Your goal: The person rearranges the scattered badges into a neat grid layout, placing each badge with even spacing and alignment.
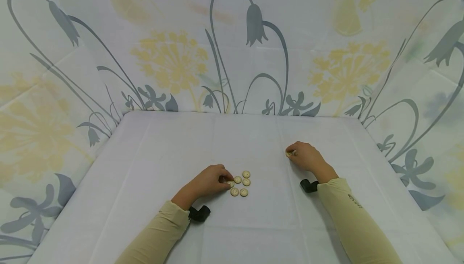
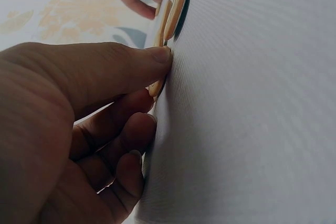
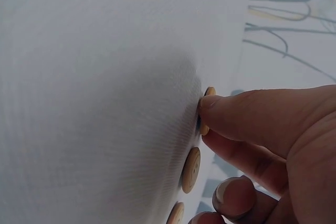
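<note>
Several round wooden buttons (image 1: 244, 192) lie in a loose cluster on the white cloth near the middle. At the cluster's left side my left hand (image 1: 206, 182) pinches one button (image 2: 155, 87) between thumb and fingers, low over the cloth, its other fingers curled loosely. Farther back and to the right, my right hand (image 1: 307, 157) pinches another button (image 3: 209, 92) by its edge, thumb on top. Close beside it in the right wrist view lie a second button (image 3: 191, 170) and part of a third (image 3: 176, 213), mostly hidden by the hand in the head view.
A white cloth (image 1: 163, 143) with fold creases covers the table. Flower-patterned fabric (image 1: 232, 46) stands upright at the back and both sides. Each wrist bears a black camera mount (image 1: 199, 214), close to the cloth.
</note>
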`<state>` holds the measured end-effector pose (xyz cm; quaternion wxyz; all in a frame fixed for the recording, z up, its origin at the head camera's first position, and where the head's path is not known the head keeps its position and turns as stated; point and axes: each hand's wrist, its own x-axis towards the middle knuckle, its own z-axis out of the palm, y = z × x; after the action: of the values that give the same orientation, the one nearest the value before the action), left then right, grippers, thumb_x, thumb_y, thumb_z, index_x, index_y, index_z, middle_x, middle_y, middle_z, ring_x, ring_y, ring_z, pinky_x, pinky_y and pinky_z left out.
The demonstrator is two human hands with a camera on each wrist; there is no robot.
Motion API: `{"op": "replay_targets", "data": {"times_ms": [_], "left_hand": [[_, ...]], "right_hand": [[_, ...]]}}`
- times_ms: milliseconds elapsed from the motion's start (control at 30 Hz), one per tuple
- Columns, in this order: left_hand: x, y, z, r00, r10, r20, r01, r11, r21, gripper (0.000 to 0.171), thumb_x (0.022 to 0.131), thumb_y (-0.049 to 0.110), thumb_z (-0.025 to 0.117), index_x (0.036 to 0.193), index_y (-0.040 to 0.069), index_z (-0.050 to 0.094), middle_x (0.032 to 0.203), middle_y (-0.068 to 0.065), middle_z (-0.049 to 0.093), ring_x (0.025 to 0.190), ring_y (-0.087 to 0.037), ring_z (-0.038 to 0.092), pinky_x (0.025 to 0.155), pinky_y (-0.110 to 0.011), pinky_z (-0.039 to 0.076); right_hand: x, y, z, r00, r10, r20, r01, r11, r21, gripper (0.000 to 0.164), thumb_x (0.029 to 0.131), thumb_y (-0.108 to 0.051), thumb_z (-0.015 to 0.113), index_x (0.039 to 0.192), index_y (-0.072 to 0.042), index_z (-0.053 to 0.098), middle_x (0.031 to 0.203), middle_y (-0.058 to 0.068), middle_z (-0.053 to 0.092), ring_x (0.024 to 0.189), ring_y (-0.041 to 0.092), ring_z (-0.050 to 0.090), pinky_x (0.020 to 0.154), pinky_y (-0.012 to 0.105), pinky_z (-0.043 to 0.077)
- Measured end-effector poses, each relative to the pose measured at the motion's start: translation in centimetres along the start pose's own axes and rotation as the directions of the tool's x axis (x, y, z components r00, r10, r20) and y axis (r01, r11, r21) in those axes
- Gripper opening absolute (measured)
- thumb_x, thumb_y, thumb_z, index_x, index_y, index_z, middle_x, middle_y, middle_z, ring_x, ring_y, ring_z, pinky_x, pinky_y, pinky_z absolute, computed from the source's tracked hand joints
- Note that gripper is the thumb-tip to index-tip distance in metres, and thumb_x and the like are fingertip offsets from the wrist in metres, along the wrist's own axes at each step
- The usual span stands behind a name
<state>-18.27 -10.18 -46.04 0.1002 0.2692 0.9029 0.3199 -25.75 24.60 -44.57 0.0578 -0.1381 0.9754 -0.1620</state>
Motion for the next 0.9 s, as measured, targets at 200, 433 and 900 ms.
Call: {"op": "replay_targets", "data": {"times_ms": [200,433,900], "left_hand": [[0.0,0.1,0.0,1.0,0.0,0.004,0.0,1.0,-0.002,0.018,0.087,0.014,0.071,0.105,0.01,0.074,0.087,0.004,0.06,0.078,-0.007,0.052,0.07,-0.023,0.045],[0.0,0.2,0.0,1.0,-0.008,0.008,0.008,1.0,-0.004,0.017,0.087,0.014,0.071,0.104,0.01,0.074,0.087,0.004,0.06,0.078,-0.008,0.052,0.07,-0.024,0.044],[0.1,-0.2,0.2,1.0,0.004,-0.002,-0.004,1.0,0.015,0.018,0.087,0.016,0.071,0.104,0.011,0.074,0.087,0.006,0.06,0.078,-0.006,0.052,0.071,-0.023,0.045]], "right_hand": [[-0.1,-0.1,0.1,0.999,-0.033,-0.023,0.032,0.999,-0.023,0.026,0.092,-0.016,0.061,0.114,-0.005,0.07,0.118,0.018,0.065,0.111,0.039,0.06,0.092,0.053,0.047],[-0.4,-0.7,-0.2,0.997,-0.064,-0.046,0.062,0.997,-0.048,0.027,0.093,-0.016,0.059,0.116,-0.005,0.069,0.12,0.018,0.063,0.115,0.041,0.057,0.094,0.054,0.045],[-0.3,-2.4,0.0,0.992,-0.111,-0.056,0.109,0.993,-0.048,0.029,0.09,-0.009,0.058,0.116,-0.008,0.069,0.125,0.016,0.062,0.119,0.04,0.056,0.095,0.054,0.046]]}}
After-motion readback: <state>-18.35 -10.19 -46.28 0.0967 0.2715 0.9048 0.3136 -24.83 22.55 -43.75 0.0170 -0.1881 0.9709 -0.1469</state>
